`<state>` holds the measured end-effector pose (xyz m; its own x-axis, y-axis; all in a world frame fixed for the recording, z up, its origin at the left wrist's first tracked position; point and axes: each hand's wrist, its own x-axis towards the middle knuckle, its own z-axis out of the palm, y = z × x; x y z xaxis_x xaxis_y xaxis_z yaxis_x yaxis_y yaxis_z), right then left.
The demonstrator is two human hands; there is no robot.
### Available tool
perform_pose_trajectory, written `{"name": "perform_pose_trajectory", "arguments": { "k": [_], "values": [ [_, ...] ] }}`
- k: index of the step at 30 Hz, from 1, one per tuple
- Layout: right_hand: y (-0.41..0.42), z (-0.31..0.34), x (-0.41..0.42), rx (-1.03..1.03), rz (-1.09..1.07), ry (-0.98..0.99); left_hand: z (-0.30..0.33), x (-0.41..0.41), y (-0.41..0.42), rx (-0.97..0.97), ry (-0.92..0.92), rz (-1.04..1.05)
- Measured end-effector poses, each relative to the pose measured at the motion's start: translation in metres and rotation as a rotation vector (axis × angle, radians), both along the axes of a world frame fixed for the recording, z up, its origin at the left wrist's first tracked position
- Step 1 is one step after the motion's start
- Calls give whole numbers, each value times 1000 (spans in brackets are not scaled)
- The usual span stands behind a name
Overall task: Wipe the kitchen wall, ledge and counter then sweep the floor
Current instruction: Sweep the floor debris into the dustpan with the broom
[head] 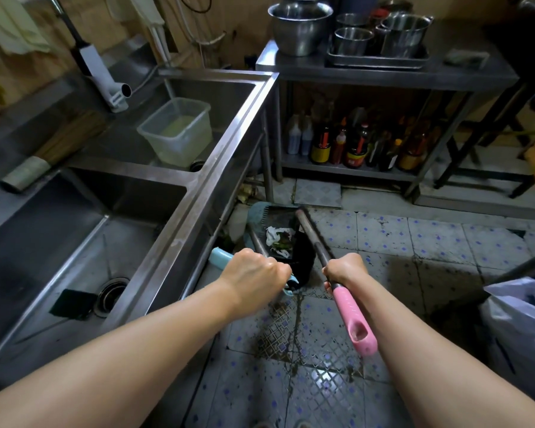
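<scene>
My left hand (255, 273) grips the light-blue handle (221, 256) of a dustpan. The dustpan (267, 219) sits on the tiled floor (414, 242) beside the sink unit, with white paper and green scraps (278, 237) in it. My right hand (343, 268) grips the metal shaft of a broom (311, 231) just above its pink grip (355, 319). The dark broom head (303, 257) stands at the dustpan's mouth, between my two hands.
A steel double sink (198, 180) runs along the left, with a plastic tub (176, 135) in the far basin. A steel table (383, 75) ahead carries pots, with sauce bottles (352, 146) on its lower shelf. A plastic bag (519, 319) sits at right. Dark wet stains mark the floor tiles near my feet.
</scene>
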<state>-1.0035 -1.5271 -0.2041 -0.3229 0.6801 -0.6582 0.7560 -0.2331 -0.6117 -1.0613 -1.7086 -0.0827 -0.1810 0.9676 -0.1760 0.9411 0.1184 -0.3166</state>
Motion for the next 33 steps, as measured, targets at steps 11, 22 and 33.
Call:
{"name": "perform_pose_trajectory", "arguments": {
  "k": [11,22,33],
  "values": [
    [-3,-1,1,12,-33,-13,5,15,13,-88,21,-33],
    [-4,0,2,-20,-29,9,0,4,10,-86,14,-43],
    [-9,-3,3,-2,-3,-27,0,12,12,33,86,-104]
  ]
}}
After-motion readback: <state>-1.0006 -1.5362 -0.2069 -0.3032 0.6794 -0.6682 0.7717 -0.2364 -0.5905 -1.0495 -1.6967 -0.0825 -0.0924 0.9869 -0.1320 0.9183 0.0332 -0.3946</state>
